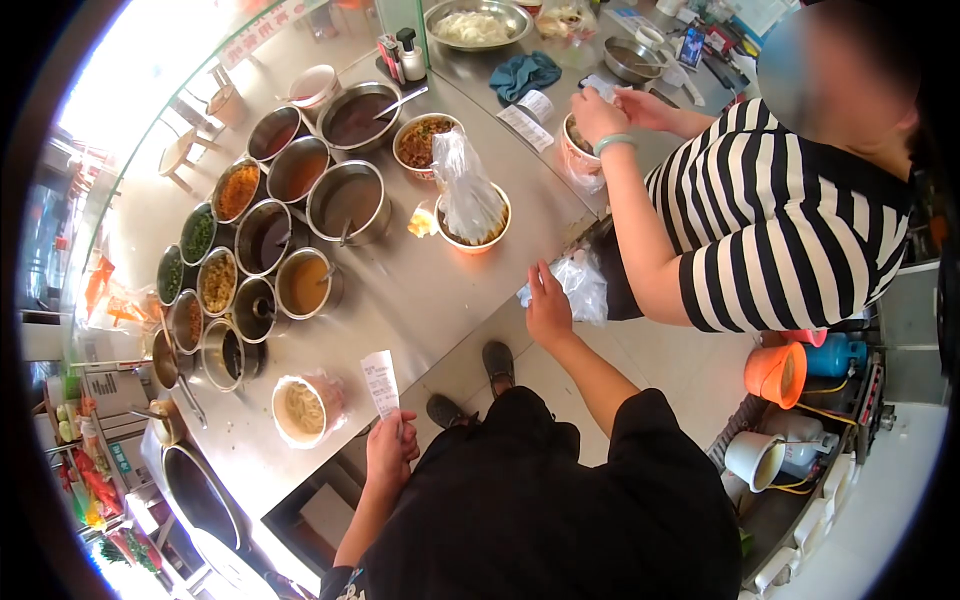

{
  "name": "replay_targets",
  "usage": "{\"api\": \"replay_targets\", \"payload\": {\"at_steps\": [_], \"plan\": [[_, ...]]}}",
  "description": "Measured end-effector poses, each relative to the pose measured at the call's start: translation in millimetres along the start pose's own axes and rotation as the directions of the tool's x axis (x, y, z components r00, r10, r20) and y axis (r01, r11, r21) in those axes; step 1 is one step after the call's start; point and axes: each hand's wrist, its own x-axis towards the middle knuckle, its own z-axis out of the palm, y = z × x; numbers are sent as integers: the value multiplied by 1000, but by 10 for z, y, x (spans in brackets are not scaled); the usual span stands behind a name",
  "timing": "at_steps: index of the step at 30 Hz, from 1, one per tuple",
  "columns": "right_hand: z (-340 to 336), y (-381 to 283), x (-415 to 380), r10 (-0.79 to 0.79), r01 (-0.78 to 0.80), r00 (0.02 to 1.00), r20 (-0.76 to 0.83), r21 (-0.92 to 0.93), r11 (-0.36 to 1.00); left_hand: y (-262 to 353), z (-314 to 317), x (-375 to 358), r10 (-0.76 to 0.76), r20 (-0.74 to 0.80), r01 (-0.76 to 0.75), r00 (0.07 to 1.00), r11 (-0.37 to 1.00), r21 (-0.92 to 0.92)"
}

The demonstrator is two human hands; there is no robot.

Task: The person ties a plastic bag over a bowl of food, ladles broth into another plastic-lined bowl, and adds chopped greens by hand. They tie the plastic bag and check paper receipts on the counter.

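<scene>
My left hand [390, 447] pinches a printed paper receipt [379, 382] upright over the counter's front edge. Just left of it stands a paper bowl [302, 410] of pale noodles. Fingers stretched out, my right hand [548, 308] hovers by the counter edge, overlapping a clear plastic bag [582, 284] in this view. Ahead of that hand is a filled bowl [483, 243] with a clear bag [467, 190] lying over its top. Another bowl [424, 143] with brown topping sits behind it.
Metal pots of sauces [349, 203] and toppings [217, 281] crowd the counter's left. At right, a co-worker in a striped top [770, 220] handles a bagged bowl [580, 150]. Receipts [525, 125] and a teal cloth [524, 75] lie nearby. Buckets [775, 374] stand at lower right.
</scene>
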Motion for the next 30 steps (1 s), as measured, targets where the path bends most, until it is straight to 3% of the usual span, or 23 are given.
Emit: {"api": "replay_targets", "payload": {"at_steps": [30], "plan": [[60, -5, -25, 38, -39, 999, 16, 29, 999, -61, 115, 49, 14, -18, -14, 1000, 999, -37]]}}
